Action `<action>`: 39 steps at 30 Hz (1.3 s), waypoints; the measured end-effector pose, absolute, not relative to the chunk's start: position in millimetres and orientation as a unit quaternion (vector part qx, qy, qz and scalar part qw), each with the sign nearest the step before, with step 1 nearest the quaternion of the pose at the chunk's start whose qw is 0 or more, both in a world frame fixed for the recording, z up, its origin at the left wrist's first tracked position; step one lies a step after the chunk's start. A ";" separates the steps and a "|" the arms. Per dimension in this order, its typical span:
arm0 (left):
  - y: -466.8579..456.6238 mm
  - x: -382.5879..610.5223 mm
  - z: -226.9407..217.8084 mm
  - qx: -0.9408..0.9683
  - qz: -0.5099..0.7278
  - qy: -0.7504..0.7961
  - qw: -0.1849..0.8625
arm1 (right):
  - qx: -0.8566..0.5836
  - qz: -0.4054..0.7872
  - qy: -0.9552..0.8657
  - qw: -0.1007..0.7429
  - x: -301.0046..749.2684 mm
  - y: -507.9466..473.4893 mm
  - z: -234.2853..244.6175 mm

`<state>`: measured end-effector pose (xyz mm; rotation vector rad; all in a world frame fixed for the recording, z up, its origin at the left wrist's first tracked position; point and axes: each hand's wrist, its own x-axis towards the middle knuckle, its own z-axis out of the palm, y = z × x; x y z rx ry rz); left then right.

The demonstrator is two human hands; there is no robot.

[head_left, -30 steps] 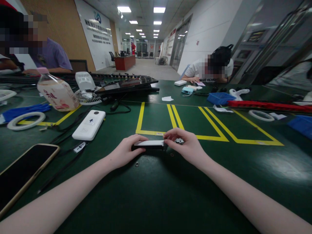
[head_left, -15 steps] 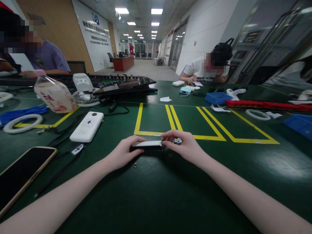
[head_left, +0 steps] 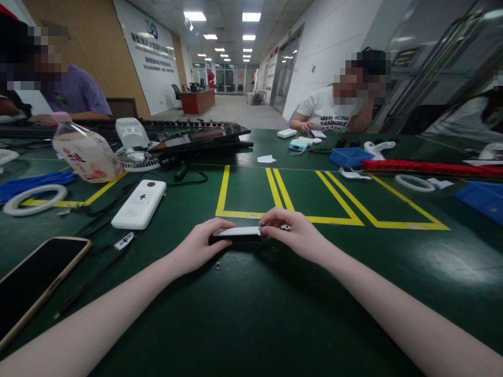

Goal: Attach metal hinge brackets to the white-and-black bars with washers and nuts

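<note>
A flat black device with a pale top face (head_left: 239,233) lies on the green table (head_left: 251,314) near its middle. My left hand (head_left: 200,243) is closed around the device's left end. My right hand (head_left: 296,235) pinches its right end with curled fingers. A small black and silver part (head_left: 285,227) sits just beyond my right fingers. Two tiny screws or washers (head_left: 217,266) lie on the table close to my hands.
A white power bank (head_left: 139,204), a phone (head_left: 35,280), black cables, a drink bottle (head_left: 86,153), a white tape ring (head_left: 33,199) and a small fan (head_left: 132,141) lie to the left. Yellow floor-tape boxes (head_left: 291,199), blue bins (head_left: 349,156) and a red strip (head_left: 432,168) are ahead and right. Other people sit across.
My hands stay on the device almost unmoved. The view has shifted slightly. The person across on the right has raised their head.
</note>
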<state>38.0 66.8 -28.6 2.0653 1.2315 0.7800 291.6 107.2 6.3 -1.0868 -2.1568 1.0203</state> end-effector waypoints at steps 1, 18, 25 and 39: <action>66.8 38.3 -28.6 0.779 0.295 0.465 0.301 | -0.401 0.376 -0.795 0.257 291.3 106.8 7.8; 66.4 38.2 -29.0 0.783 0.294 0.457 0.301 | -0.376 0.372 -0.806 0.266 290.6 103.3 12.1; 65.8 38.8 -28.3 0.787 0.293 0.454 0.298 | -0.352 0.336 -0.833 0.263 292.8 105.1 11.7; 66.4 35.9 -32.7 0.790 0.290 0.452 0.295 | -0.333 0.190 -0.845 0.373 290.1 98.2 12.4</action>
